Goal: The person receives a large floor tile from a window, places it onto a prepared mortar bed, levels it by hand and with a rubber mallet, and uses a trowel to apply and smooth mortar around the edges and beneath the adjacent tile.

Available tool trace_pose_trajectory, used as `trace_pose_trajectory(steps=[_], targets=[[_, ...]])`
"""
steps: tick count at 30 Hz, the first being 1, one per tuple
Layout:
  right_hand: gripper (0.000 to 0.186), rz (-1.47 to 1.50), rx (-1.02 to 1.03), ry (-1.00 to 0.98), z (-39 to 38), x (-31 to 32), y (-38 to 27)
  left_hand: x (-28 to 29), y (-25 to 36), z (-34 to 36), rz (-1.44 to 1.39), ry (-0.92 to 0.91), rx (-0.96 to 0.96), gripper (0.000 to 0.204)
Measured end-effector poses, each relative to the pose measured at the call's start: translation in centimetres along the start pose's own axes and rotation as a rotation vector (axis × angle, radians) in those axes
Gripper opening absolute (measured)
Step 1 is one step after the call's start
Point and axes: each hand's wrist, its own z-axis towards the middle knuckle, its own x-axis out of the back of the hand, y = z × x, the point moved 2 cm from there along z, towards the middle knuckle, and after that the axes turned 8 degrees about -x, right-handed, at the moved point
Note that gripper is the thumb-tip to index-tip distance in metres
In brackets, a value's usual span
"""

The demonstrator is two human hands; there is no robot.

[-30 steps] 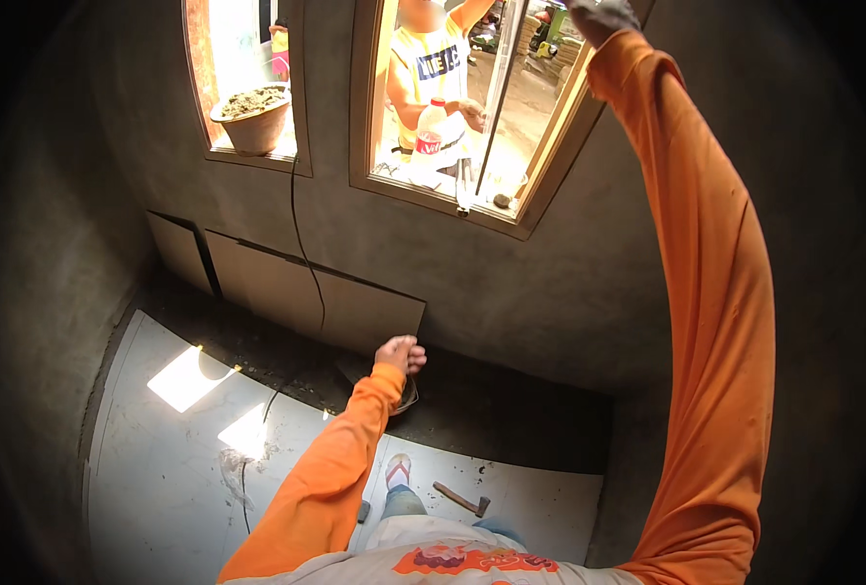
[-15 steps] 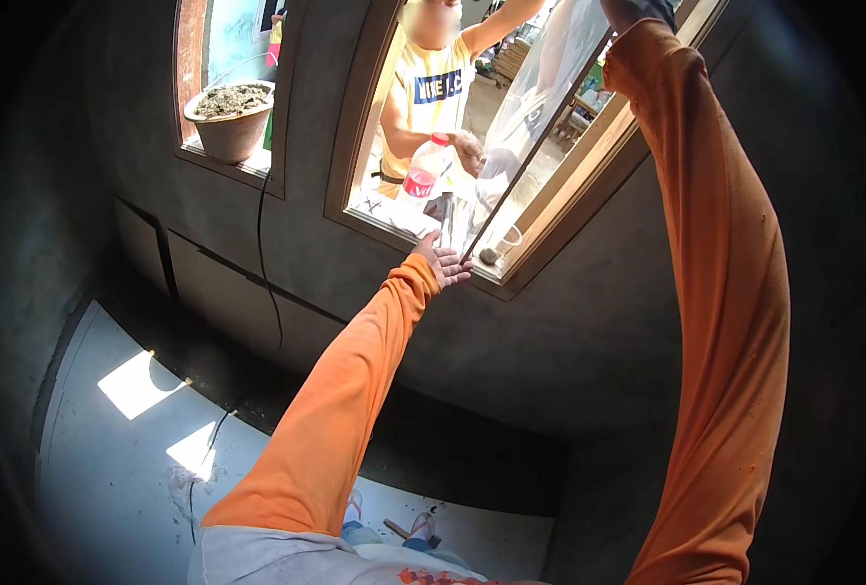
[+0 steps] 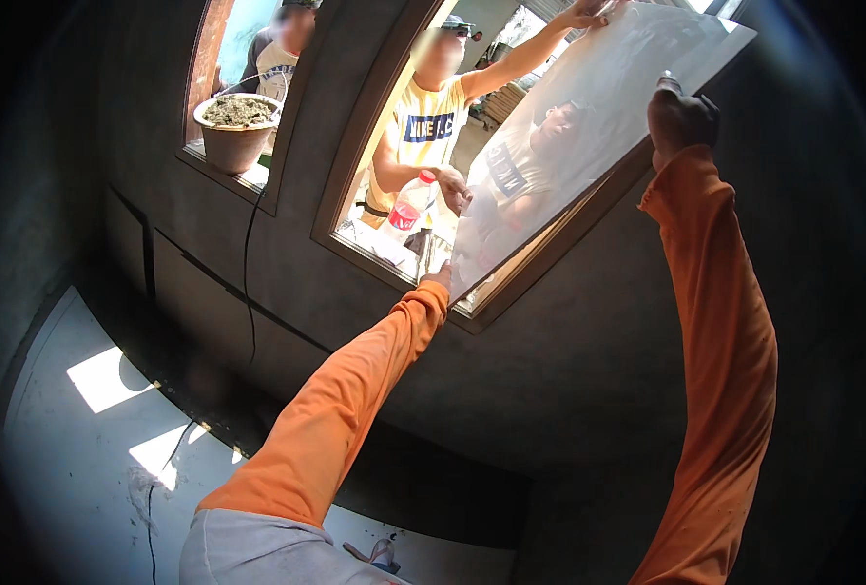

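- Large flat rectangular pane of reflective glass (image 3: 589, 127) is held up in the right-hand opening of the grey rendered wall (image 3: 550, 370), tilted, with its long axis running from lower left up to upper right.
- Broad face is turned toward the room; it mirrors an orange sleeve and a figure. Lower corner sits near the sill, upper corner high at the frame top.
- Left hand (image 3: 440, 280), orange-sleeved, is at the lower left corner of the pane; fingers are mostly hidden behind the edge, so how far they close cannot be told.
- Right hand (image 3: 681, 119) is closed over the right edge high up, gripping the rim.
- A person in a yellow shirt (image 3: 428, 132) outside reaches an arm to the top edge of the pane (image 3: 581, 15), steadying that end.
- Handling judgement: stiff, probably heavy for its thinness, smooth and slippery on the faces, brittle, edges likely sharp. Best held by opposite edges with palms wrapped round the rim, never by one corner; keep it from knocking the frame.
- Nearby: clear plastic bottle with red label (image 3: 408, 207) on the sill; grey bowl-shaped pot of soil (image 3: 237, 129) in the left opening.
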Motion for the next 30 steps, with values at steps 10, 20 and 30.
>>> trace_pose_trajectory(steps=[10,20,30], targets=[[0.046,0.693,-0.435,-0.003,-9.3,13.4,9.8,3.4,1.1,-13.6,-0.329,-0.012,-0.277,0.06],[0.042,1.239,-0.417,0.3,-21.1,23.3,26.5,1.9,-2.0,-23.6,-0.606,-0.232,-0.467,0.056],[0.068,1.279,-0.729,0.233,-34.9,30.7,46.5,-1.5,-9.7,-27.9,-0.877,-0.069,0.07,0.065]])
